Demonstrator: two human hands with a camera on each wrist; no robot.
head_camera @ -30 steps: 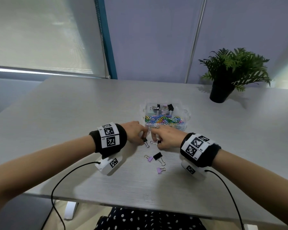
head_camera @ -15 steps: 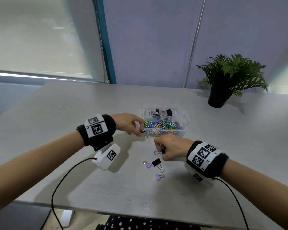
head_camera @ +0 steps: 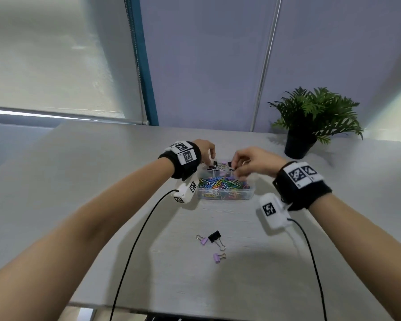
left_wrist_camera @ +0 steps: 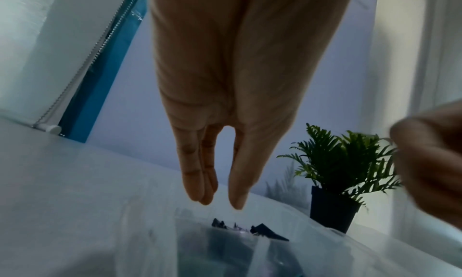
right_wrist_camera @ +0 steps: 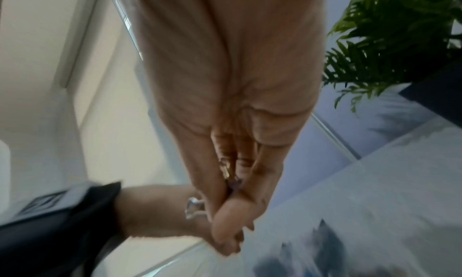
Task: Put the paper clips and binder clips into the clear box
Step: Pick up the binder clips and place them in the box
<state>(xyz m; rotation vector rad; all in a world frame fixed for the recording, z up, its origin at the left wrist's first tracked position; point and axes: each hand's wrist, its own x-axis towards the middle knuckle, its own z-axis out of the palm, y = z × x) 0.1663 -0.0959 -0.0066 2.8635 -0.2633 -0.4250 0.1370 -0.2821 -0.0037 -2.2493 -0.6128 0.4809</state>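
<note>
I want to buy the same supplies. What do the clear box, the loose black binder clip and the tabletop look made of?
Clear box: seemingly transparent plastic; the coloured paper clips show through its wall.
Black binder clip: likely painted metal body with shiny wire handles.
Tabletop: pale grey with fine linear grain, matte; probably laminate, though wood cannot be ruled out.

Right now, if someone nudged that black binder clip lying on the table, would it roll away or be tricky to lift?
The black binder clip would probably slide, not roll: its body looks wedge-shaped and lies flat on the table. It is small, so likely light. Its thin wire handles stick out, giving fingers something to pinch. It touches the purple binder clip, which might shift with it.
</note>
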